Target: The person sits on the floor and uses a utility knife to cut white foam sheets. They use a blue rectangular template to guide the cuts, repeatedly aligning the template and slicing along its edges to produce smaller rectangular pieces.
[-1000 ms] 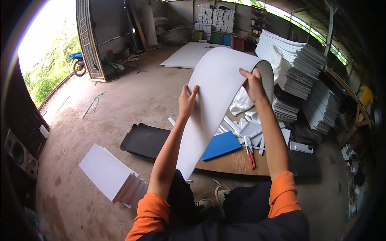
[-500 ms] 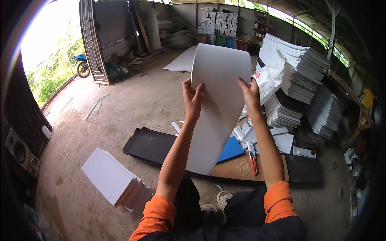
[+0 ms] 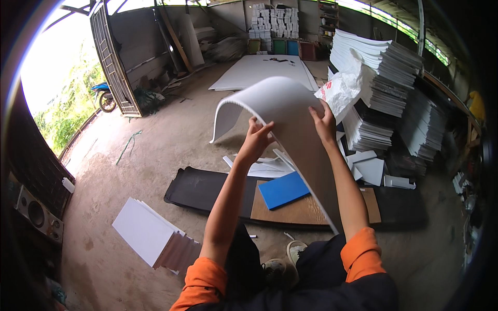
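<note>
One white sheet is up in both your hands: your left hand pinches its near edge, your right hand clasps its right edge. Below the sheet lie one blue panel on one wooden board and one black mat, on a bare concrete floor in an open shed. The sheet's long axis runs away from you, its far end curling over and down to the left.

White sheet hiding floor scraps behind it, right hand fingertips tucked behind sheet
</note>
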`<state>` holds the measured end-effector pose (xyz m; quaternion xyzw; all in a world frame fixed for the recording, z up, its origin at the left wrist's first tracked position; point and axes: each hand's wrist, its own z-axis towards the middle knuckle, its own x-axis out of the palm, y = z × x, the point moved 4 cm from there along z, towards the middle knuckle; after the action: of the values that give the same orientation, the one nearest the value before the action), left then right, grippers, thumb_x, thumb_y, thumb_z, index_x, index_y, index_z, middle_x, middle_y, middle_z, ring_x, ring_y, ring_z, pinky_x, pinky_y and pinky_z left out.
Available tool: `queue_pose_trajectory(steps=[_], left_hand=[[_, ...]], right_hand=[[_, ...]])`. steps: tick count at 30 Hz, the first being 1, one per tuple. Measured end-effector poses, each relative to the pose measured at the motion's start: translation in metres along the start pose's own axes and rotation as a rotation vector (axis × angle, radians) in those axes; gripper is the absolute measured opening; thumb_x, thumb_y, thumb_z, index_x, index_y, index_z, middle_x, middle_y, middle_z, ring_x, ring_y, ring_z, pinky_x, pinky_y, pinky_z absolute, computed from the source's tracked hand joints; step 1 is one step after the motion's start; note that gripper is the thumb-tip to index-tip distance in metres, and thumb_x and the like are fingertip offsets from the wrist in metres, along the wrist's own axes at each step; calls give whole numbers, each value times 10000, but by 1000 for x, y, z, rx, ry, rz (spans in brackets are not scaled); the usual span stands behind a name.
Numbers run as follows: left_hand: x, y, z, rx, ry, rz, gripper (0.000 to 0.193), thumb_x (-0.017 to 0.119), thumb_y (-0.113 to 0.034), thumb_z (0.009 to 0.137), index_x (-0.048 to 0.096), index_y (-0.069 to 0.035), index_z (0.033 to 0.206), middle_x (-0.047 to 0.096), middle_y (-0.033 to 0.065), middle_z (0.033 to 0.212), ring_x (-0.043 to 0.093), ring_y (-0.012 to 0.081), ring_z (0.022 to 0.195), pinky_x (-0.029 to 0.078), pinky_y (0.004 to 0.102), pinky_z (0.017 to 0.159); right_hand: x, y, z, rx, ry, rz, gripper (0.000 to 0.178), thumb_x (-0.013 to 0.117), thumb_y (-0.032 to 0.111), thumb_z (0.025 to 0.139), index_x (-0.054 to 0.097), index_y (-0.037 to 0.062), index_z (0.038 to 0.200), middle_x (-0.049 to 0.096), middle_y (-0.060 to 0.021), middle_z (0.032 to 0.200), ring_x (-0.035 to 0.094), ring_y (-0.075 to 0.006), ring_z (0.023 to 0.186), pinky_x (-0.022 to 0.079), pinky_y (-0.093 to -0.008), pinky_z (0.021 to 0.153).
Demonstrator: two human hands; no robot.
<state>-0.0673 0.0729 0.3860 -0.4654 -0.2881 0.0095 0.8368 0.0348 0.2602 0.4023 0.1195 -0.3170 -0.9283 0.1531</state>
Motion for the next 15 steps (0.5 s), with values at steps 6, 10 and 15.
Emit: queue_pose_trajectory(steps=[6,10,15], left_hand=[[-30,63,-4,-171,-66,-63,441,575,-30,792,346,-75,1167,500,79,1073,528,175,949,480,312,716],[-18,102,10,-125,-74,-102,387,576,-16,785,389,-86,1117,518,46,1011,539,139,859,467,265,633],[1,134,30,-44,-226,-311,461,557,68,755,349,-84,1138,485,105,1022,512,202,915,461,336,722]], right_hand=[[-3,-44,-26,-94,166,-557,457,580,231,783,455,24,1171,483,-165,1113,450,-336,1028,335,-464,885],[-9,-58,-49,-253,182,-680,496,505,212,835,359,-2,1258,281,-234,1303,316,-397,1176,267,-501,949],[-26,-36,-88,-348,378,-622,529,463,169,851,268,-7,1311,213,-241,1359,192,-393,1268,209,-439,1028]])
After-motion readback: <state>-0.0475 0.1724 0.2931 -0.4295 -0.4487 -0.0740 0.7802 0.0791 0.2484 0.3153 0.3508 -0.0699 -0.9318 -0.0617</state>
